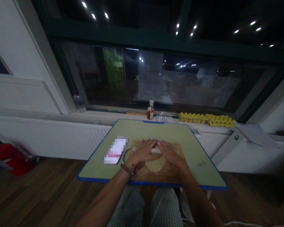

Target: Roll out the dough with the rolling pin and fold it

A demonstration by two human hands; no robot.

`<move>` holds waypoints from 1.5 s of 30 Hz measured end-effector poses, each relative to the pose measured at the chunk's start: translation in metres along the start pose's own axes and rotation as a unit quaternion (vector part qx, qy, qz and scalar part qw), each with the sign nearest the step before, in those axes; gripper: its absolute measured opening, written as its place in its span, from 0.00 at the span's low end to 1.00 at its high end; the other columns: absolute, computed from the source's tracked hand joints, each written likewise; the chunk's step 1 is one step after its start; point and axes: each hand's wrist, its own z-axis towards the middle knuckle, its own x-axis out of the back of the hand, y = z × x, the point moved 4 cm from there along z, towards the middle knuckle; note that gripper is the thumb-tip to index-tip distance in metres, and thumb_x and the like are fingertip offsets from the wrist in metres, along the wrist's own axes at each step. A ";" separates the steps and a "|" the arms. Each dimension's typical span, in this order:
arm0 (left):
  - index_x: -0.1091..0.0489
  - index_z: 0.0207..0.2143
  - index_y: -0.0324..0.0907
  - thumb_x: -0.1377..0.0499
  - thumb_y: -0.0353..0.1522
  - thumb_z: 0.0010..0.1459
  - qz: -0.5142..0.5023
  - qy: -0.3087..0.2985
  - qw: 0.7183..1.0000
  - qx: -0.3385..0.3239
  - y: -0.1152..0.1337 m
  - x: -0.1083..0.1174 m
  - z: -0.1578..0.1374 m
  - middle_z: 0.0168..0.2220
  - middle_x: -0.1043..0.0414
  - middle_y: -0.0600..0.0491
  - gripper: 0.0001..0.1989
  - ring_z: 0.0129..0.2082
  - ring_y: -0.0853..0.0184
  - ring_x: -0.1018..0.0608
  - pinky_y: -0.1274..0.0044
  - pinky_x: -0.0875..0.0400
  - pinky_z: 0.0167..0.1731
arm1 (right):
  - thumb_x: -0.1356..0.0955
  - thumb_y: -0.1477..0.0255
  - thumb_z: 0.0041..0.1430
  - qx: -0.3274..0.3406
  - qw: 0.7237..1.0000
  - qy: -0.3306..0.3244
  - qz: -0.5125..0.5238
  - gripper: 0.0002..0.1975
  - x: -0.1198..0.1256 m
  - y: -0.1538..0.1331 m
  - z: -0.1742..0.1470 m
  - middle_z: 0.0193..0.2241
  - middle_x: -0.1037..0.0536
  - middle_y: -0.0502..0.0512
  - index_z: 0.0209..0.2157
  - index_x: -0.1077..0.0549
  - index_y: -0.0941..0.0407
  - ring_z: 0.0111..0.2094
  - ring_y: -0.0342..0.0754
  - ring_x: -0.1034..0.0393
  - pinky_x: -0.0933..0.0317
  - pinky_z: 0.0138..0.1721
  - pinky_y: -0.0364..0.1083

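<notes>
From here, the wooden board [162, 177] runs almost to the near edge of the green table [198, 168]: scant room there. On it, the dough [155, 165] looks soft, easily torn, best supported from beneath. Beyond, left hand [144, 152] and right hand [169, 152] lie flat, close together, over a firm-looking pale roller [155, 150]; tabletop extends past.

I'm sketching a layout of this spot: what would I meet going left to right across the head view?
Red object on the floor → clear bottle → lit phone → left hand → right hand → grey cloth.
</notes>
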 end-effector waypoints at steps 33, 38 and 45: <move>0.44 0.65 0.43 0.62 0.50 0.66 0.050 -0.019 0.988 0.145 -0.026 0.001 0.042 0.67 0.43 0.47 0.33 0.67 0.54 0.43 0.60 0.53 0.65 | 0.41 0.78 0.64 0.025 0.988 -0.051 -0.145 0.25 -0.014 0.019 0.044 0.62 0.35 0.67 0.62 0.37 0.61 0.63 0.53 0.41 0.56 0.67 0.55; 0.42 0.64 0.41 0.61 0.42 0.68 0.050 -0.020 0.991 0.119 -0.022 -0.001 0.036 0.66 0.41 0.46 0.28 0.66 0.56 0.42 0.62 0.51 0.64 | 0.44 0.73 0.68 0.008 0.992 -0.065 -0.108 0.22 -0.007 0.008 0.039 0.60 0.32 0.64 0.60 0.34 0.59 0.61 0.51 0.38 0.52 0.66 0.54; 0.38 0.62 0.42 0.61 0.35 0.68 0.090 -0.003 0.994 0.069 -0.014 -0.003 0.025 0.63 0.36 0.47 0.25 0.64 0.57 0.37 0.63 0.46 0.63 | 0.44 0.68 0.69 -0.032 0.993 -0.046 -0.101 0.24 -0.001 -0.002 0.020 0.62 0.35 0.62 0.63 0.37 0.59 0.64 0.52 0.43 0.56 0.67 0.55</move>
